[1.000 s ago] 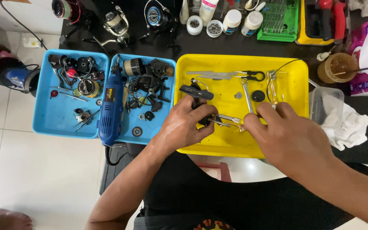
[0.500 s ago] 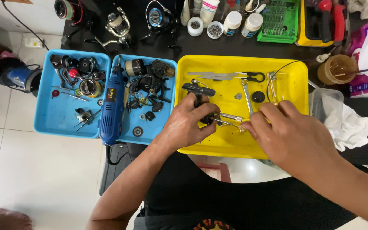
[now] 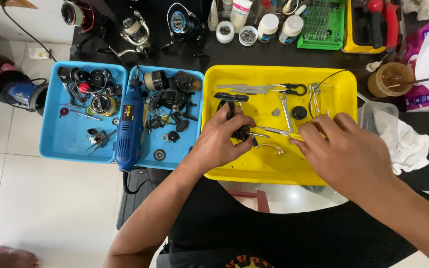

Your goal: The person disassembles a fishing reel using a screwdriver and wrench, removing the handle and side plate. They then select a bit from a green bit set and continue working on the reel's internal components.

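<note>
Yellow tray (image 3: 344,94) holds wrench (image 3: 286,110), scissors (image 3: 266,89)

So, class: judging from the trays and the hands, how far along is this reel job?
Done: loose reel parts fill the blue trays. In hand: left hand grips a black reel part; right hand holds a yellow-handled tool. Left: whole reels wait behind.

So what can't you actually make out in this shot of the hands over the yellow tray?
Head view only:
- The black reel part in the left hand: fingers cover most of it, so its shape is unclear.
- The yellow-handled tool at the right hand: its handle runs under the fingers.
- Small parts in the blue trays: too small to identify.
- The right forearm: cut off by the frame's right edge.
</note>
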